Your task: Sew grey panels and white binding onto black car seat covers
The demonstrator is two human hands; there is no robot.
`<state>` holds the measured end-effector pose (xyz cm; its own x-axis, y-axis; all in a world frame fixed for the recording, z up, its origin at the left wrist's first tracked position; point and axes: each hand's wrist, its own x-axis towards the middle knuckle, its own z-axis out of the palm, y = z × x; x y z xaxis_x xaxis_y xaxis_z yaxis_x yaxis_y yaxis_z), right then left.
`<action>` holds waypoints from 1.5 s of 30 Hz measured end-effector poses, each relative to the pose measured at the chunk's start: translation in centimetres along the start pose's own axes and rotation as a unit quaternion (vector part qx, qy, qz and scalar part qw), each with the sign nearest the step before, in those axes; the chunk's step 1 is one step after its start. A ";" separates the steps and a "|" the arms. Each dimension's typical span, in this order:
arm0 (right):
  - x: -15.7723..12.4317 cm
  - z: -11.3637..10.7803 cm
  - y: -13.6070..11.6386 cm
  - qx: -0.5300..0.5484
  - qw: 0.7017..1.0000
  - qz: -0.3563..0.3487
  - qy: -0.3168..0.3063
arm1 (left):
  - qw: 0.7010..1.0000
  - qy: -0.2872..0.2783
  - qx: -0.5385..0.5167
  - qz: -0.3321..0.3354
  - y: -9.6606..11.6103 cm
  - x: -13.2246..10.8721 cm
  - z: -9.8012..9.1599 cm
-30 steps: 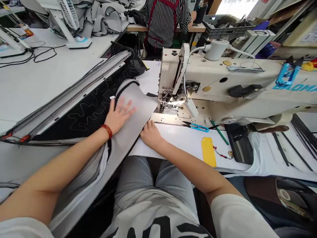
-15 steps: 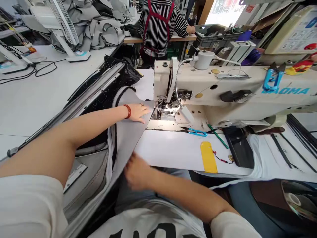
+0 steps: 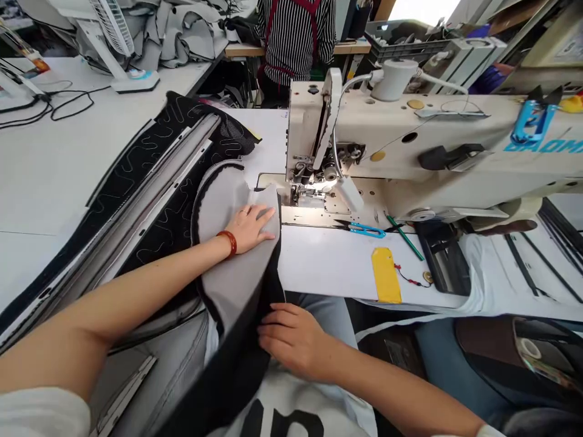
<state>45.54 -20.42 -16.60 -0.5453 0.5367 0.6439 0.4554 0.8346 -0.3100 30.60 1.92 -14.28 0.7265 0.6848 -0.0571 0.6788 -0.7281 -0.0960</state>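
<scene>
My left hand [image 3: 250,227], with a red bracelet at its wrist, lies flat on a grey fabric panel [image 3: 232,273], fingers spread. The panel has a dark rounded border on its left side. Near the table's front edge my right hand [image 3: 294,337] has its fingers curled over the black side of the fabric [image 3: 246,340], which folds up beside my lap; the thumb is hidden. Just right of the panel stands a sewing machine [image 3: 387,139], its lit needle area [image 3: 314,188] next to the fabric's edge.
Blue thread snips [image 3: 362,229], a green pen [image 3: 405,237] and a yellow tag [image 3: 386,274] lie on the table. Black quilted material with light strips [image 3: 168,200] spreads on the left. A white fan [image 3: 121,54] stands behind, and a person in stripes [image 3: 291,42] is across the room.
The grey panel's edge has shifted left and away from the needle area. My right hand has moved right, and more of the fabric's black side now shows. The view has turned slightly.
</scene>
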 end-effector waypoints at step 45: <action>2.2 -1.3 9.7 -0.102 0.983 0.045 -0.146 | 0.994 -0.072 -0.022 0.073 2.3 4.2 -3.1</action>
<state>49.68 -11.32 -17.24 -0.6615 0.6446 0.3833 0.6264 0.7559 -0.1902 35.53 2.97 -11.66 0.7968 0.5668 -0.2095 0.5738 -0.8184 -0.0322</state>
